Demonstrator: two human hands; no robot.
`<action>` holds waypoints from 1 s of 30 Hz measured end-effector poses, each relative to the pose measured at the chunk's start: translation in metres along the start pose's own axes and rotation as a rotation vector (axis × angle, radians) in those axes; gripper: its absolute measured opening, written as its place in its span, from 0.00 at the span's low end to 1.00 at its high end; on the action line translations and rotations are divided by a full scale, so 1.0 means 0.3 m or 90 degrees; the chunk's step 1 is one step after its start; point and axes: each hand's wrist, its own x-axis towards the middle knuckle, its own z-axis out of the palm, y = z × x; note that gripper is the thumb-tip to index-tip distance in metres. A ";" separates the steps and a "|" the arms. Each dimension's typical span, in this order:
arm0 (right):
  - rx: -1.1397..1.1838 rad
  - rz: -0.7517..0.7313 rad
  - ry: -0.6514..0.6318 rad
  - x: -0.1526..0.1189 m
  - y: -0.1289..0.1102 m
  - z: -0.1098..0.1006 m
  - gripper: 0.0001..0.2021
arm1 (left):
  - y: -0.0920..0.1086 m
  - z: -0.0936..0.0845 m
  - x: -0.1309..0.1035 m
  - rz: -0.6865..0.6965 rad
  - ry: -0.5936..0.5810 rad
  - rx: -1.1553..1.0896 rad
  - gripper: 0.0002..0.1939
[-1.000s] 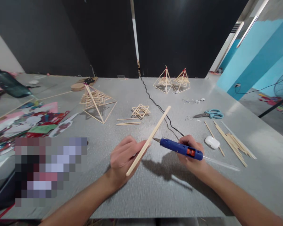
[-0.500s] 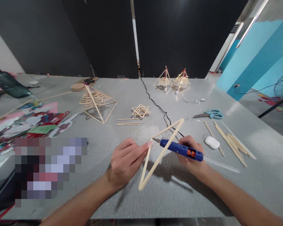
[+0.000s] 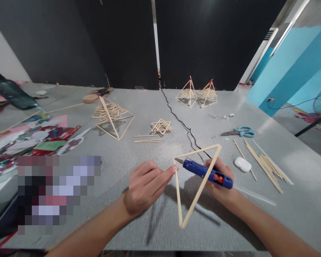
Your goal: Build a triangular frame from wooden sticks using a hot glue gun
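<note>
My left hand (image 3: pixel 149 184) pinches a triangle of pale wooden sticks (image 3: pixel 198 194) near its upper left corner, holding it above the grey table. A blue hot glue gun (image 3: pixel 198 169) is gripped in my right hand (image 3: pixel 220 178). Its metal tip is at that same corner, close to my left fingertips; whether it touches the wood I cannot tell. One side of the triangle crosses in front of the gun. A clear glue stick (image 3: pixel 254 195) extends from the gun's rear end.
Beyond my hands lie a stick star (image 3: pixel 162 127) and loose sticks (image 3: pixel 147 141). Stick pyramids (image 3: pixel 113 117) stand farther back. At right are blue-handled scissors (image 3: pixel 240 132), a white case (image 3: pixel 242 164) and a stick pile (image 3: pixel 267 167). A black cord (image 3: pixel 176 116) crosses the table.
The triangle has turned in my left fingers, its bottom corner swinging right and its top right corner shifting right. The glue gun tip stays at the held corner. The view has shifted slightly.
</note>
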 end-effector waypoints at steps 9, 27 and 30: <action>-0.002 -0.048 0.014 0.001 0.020 0.005 0.14 | 0.004 -0.007 0.014 0.013 0.001 0.024 0.14; 0.008 -0.063 0.003 -0.004 0.027 0.006 0.14 | 0.008 -0.009 0.011 0.016 -0.001 0.028 0.13; -0.026 -0.024 -0.023 -0.021 0.045 0.006 0.16 | 0.009 -0.011 0.013 0.017 -0.010 0.027 0.13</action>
